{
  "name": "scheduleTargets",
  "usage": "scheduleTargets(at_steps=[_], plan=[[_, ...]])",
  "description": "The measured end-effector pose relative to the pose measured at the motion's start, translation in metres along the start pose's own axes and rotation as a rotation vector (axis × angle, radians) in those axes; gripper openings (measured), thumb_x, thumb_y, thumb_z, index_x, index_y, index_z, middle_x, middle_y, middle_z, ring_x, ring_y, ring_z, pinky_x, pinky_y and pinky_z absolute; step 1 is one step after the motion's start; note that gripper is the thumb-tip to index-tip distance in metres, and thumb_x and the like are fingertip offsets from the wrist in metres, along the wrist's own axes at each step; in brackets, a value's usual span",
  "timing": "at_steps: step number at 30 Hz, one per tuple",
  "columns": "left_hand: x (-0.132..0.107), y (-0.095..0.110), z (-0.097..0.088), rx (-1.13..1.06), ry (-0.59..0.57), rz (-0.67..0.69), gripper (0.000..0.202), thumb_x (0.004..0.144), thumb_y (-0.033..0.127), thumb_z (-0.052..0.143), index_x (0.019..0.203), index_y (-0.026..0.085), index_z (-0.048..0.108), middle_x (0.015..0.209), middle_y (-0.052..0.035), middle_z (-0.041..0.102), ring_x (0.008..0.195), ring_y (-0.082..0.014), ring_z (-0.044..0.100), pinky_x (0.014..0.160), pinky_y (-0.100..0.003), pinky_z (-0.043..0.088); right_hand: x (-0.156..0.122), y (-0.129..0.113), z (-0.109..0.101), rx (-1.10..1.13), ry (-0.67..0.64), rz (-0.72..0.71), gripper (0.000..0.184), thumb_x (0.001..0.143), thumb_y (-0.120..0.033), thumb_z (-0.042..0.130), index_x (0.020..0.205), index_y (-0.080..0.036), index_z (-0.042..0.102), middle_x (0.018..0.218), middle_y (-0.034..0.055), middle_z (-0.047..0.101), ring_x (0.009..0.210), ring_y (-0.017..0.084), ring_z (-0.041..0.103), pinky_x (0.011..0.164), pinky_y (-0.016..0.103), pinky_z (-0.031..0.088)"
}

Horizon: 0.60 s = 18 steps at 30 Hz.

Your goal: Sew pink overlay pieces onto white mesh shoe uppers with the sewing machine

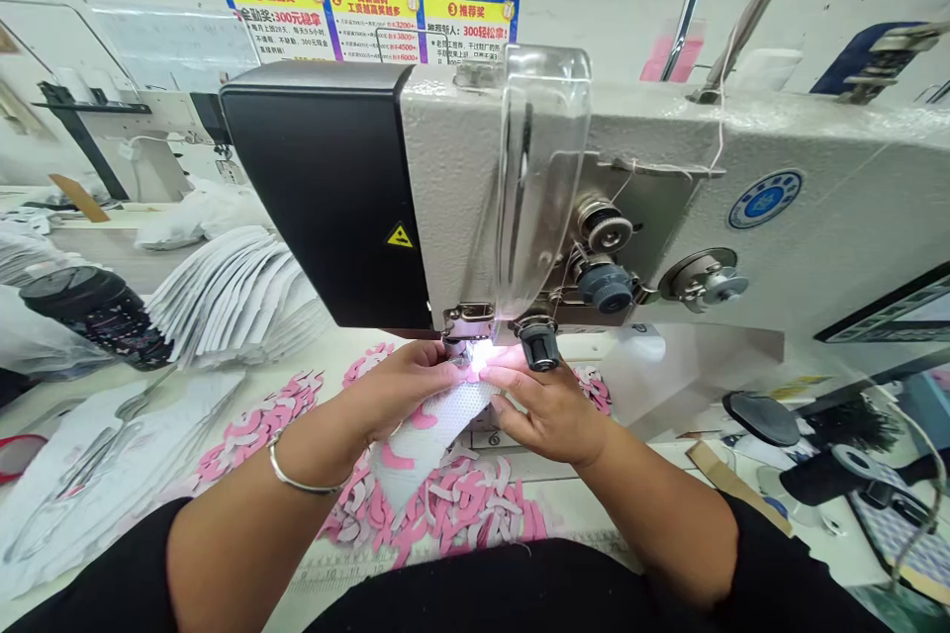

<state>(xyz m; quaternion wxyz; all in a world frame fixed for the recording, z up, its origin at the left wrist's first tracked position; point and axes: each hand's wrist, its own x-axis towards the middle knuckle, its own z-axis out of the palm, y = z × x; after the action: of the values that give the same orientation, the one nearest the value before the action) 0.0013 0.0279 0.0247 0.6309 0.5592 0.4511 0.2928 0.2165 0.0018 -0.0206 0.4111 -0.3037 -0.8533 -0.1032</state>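
A white mesh fabric piece (445,415) with pink curved trim lies under the needle area of a white and black sewing machine (520,188). My left hand (401,391) presses on the piece from the left, fingers curled onto it near the lit presser foot (469,348). From the right, my right hand (545,406) lies with fingers together, flat on the same piece. A silver bangle (297,475) is on my left wrist. The needle itself is hidden in the glare.
Several pink and white curved cut pieces (460,504) lie heaped in front of the machine and to the left (259,420). A fanned stack of white pieces (230,297) sits at left beside a dark bottle (104,312). Scissors (96,455) lie at left. Tools clutter the right.
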Motion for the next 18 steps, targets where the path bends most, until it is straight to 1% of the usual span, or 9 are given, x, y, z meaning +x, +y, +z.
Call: scheduleTargets(at_steps=[2, 5, 7, 8, 10, 12, 15, 18], plan=[[-0.003, 0.006, 0.0, 0.129, 0.029, 0.008, 0.029, 0.072, 0.039, 0.075, 0.087, 0.015, 0.072, 0.066, -0.0022, 0.064, 0.056, -0.0124, 0.053, 0.05, -0.023, 0.039, -0.001, 0.0, 0.001, -0.015, 0.008, -0.022, 0.034, 0.089, -0.022, 0.059, 0.122, -0.022, 0.065, 0.096, 0.0061, 0.068, 0.102, 0.024, 0.06, 0.094, 0.042, 0.048], [-0.006, 0.008, 0.002, 0.287, 0.192, 0.026, 0.035, 0.068, 0.041, 0.076, 0.093, 0.016, 0.073, 0.078, -0.0052, 0.068, 0.064, -0.0163, 0.057, 0.051, -0.024, 0.041, -0.002, 0.0, 0.002, -0.021, 0.011, -0.035, 0.035, 0.09, -0.024, 0.06, 0.125, -0.023, 0.064, 0.098, 0.0066, 0.069, 0.102, 0.024, 0.059, 0.095, 0.043, 0.048], [-0.007, 0.005, 0.006, 0.329, 0.305, 0.031, 0.038, 0.067, 0.041, 0.076, 0.097, 0.018, 0.072, 0.084, -0.0056, 0.07, 0.067, -0.0178, 0.058, 0.05, -0.024, 0.041, -0.002, -0.001, 0.002, -0.006, 0.012, -0.021, 0.033, 0.091, -0.026, 0.059, 0.123, -0.023, 0.065, 0.098, 0.007, 0.069, 0.102, 0.024, 0.059, 0.095, 0.044, 0.047], [-0.008, 0.003, 0.008, 0.333, 0.335, 0.025, 0.038, 0.067, 0.041, 0.075, 0.098, 0.019, 0.071, 0.085, -0.0052, 0.069, 0.068, -0.0181, 0.059, 0.05, -0.024, 0.041, -0.003, -0.002, 0.003, 0.001, 0.012, -0.005, 0.031, 0.092, -0.028, 0.059, 0.122, -0.022, 0.066, 0.098, 0.0073, 0.068, 0.101, 0.024, 0.059, 0.095, 0.044, 0.047], [-0.007, -0.002, 0.013, 0.309, 0.344, -0.001, 0.037, 0.07, 0.044, 0.072, 0.098, 0.02, 0.07, 0.08, -0.0032, 0.067, 0.064, -0.0172, 0.057, 0.046, -0.023, 0.038, -0.002, -0.004, 0.004, 0.012, 0.011, 0.048, 0.028, 0.094, -0.03, 0.057, 0.119, -0.023, 0.068, 0.099, 0.0076, 0.068, 0.1, 0.023, 0.059, 0.095, 0.043, 0.047], [-0.007, -0.006, 0.018, 0.239, 0.324, -0.013, 0.033, 0.072, 0.044, 0.069, 0.095, 0.02, 0.069, 0.072, -0.0012, 0.063, 0.058, -0.0154, 0.054, 0.044, -0.022, 0.035, -0.001, -0.008, 0.006, 0.021, 0.014, 0.125, 0.025, 0.097, -0.031, 0.055, 0.115, -0.025, 0.07, 0.098, 0.0075, 0.068, 0.098, 0.022, 0.06, 0.094, 0.042, 0.047], [-0.007, -0.01, 0.023, 0.145, 0.319, 0.023, 0.028, 0.072, 0.039, 0.069, 0.091, 0.019, 0.068, 0.067, 0.0002, 0.061, 0.055, -0.0138, 0.052, 0.044, -0.021, 0.033, 0.005, -0.013, 0.009, 0.022, -0.008, 0.237, 0.023, 0.098, -0.034, 0.054, 0.104, -0.024, 0.073, 0.093, 0.0063, 0.068, 0.092, 0.02, 0.06, 0.092, 0.038, 0.047], [-0.007, -0.011, 0.025, 0.091, 0.33, 0.053, 0.028, 0.07, 0.037, 0.07, 0.092, 0.019, 0.068, 0.063, 0.0021, 0.06, 0.051, -0.013, 0.05, 0.043, -0.021, 0.032, 0.009, -0.014, 0.011, 0.007, -0.052, 0.294, 0.022, 0.097, -0.038, 0.056, 0.098, -0.025, 0.075, 0.091, 0.004, 0.068, 0.09, 0.019, 0.06, 0.092, 0.037, 0.045]])
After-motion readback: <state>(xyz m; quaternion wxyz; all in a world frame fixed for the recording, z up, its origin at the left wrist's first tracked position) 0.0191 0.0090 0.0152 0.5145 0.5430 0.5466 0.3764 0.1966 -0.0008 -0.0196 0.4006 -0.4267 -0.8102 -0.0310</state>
